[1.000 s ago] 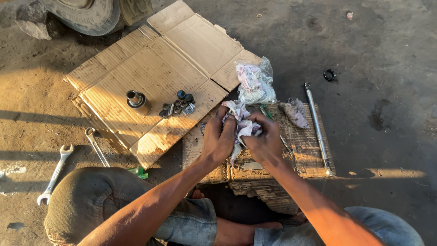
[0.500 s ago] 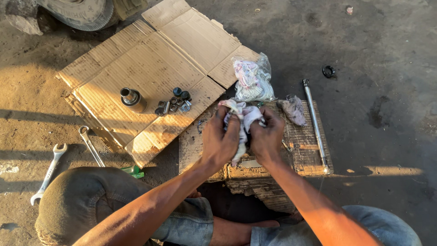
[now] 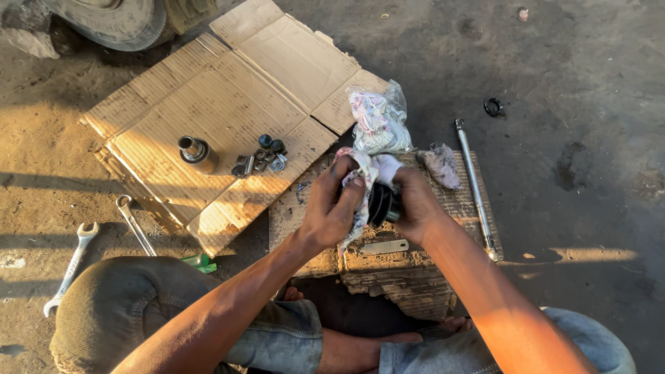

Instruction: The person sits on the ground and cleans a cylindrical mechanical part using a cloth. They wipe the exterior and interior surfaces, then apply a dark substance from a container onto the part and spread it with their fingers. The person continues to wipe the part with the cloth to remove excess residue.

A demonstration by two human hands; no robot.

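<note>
My left hand (image 3: 331, 206) grips a white patterned rag (image 3: 363, 168) and presses it against a black ribbed rubber part (image 3: 380, 203). My right hand (image 3: 414, 203) holds that black part from the right side. Both hands hover over a worn wooden block (image 3: 409, 270) between my knees. A flat metal strip (image 3: 385, 246) lies on the block just below my hands.
A flattened cardboard sheet (image 3: 228, 118) carries a metal sleeve (image 3: 197, 153) and several nuts (image 3: 264, 156). A plastic bag of rags (image 3: 377, 121), a crumpled rag (image 3: 441, 165), a long steel rod (image 3: 474, 187), a black ring (image 3: 493, 107) and two spanners (image 3: 133, 223) (image 3: 71, 263) lie around.
My hands have shifted slightly and the rag has turned, so the black ribbed part now shows between them.
</note>
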